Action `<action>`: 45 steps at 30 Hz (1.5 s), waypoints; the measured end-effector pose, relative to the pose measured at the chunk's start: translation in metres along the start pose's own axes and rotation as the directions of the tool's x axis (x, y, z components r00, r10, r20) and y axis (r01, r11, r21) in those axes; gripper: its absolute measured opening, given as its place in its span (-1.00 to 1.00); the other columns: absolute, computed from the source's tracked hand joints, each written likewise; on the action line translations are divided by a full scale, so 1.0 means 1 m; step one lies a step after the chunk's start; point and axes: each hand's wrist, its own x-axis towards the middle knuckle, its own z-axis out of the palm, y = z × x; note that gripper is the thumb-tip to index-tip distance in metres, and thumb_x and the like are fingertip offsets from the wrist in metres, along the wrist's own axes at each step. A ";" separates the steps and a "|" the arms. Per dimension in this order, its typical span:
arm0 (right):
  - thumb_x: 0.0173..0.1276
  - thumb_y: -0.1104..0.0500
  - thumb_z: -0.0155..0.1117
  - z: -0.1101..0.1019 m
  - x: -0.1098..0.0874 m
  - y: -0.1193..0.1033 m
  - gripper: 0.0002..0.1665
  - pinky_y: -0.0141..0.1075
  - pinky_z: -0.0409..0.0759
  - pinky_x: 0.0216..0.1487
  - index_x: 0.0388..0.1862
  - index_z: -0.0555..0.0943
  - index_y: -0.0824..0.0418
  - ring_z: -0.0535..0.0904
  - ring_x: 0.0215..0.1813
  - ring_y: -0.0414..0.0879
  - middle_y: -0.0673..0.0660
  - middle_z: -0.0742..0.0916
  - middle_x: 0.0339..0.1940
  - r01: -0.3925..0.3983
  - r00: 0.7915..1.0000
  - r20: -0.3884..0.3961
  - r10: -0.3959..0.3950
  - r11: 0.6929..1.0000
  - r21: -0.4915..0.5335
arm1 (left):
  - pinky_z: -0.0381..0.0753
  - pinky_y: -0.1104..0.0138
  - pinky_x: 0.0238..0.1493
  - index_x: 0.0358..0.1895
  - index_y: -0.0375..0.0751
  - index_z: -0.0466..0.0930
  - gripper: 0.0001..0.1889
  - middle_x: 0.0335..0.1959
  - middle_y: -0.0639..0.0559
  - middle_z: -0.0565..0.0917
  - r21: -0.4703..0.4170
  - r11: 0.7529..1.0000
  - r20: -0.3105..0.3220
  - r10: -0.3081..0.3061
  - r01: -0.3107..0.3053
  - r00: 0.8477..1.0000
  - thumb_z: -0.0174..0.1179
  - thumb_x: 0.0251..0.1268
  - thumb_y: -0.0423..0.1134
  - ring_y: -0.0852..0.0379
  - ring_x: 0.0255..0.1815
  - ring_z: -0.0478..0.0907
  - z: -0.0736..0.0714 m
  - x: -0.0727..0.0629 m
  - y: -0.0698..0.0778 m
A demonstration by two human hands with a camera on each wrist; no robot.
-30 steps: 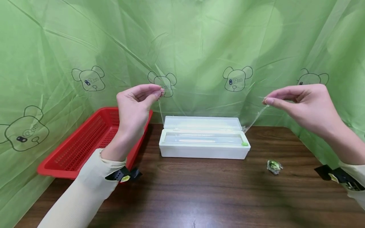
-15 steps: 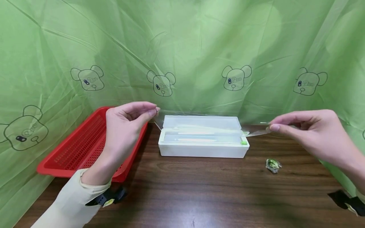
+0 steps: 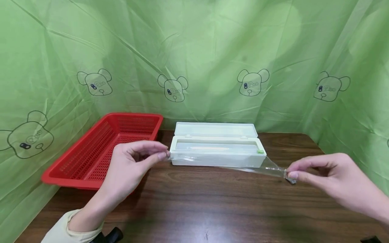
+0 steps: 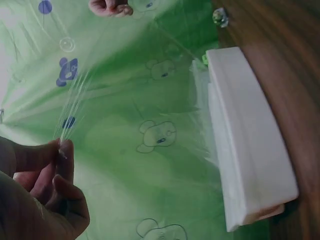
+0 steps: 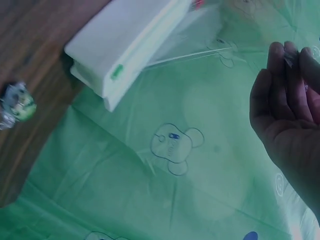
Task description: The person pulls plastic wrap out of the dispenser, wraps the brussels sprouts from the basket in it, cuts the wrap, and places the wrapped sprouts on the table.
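My left hand (image 3: 130, 168) pinches one corner of a sheet of cling film (image 3: 255, 171) between thumb and fingertips. The opposite corner is pinched by my right hand (image 3: 331, 179). Stretched between them, the clear film crosses the front of a white cling film box (image 3: 182, 161), whose lid (image 3: 215, 130) stands raised at the back. A green slider (image 3: 260, 151) sits at the box's right end. In the left wrist view the film gathers into creases at my fingertips (image 4: 64, 150). A small green item in clear wrap (image 5: 22, 106) lies on the table, mostly hidden behind my right fingertips in the head view.
A red slotted basket (image 3: 70, 183) stands at the left, partly behind my left hand. The brown wooden table (image 3: 212, 206) extends in front of the box. Green sheeting (image 3: 209, 50) with bear-head drawings hangs round the back and sides.
Both hands have come down and toward me, still pinching the film. The sheet has gone from rising behind the box to lying across its front. Box and basket stay in place.
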 end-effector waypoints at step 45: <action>0.23 0.29 0.61 0.105 -0.050 0.079 -0.75 -0.41 0.60 -0.19 -0.27 0.81 -0.09 0.67 -0.21 -0.28 -0.21 0.76 -0.28 0.145 0.918 0.343 -0.201 0.973 0.182 | 0.64 0.41 -0.08 -0.32 0.04 0.82 -0.71 -0.25 0.40 0.62 0.215 0.949 0.620 0.051 -0.232 0.783 0.42 0.20 -0.54 0.41 -0.16 0.59 0.044 -0.073 -0.102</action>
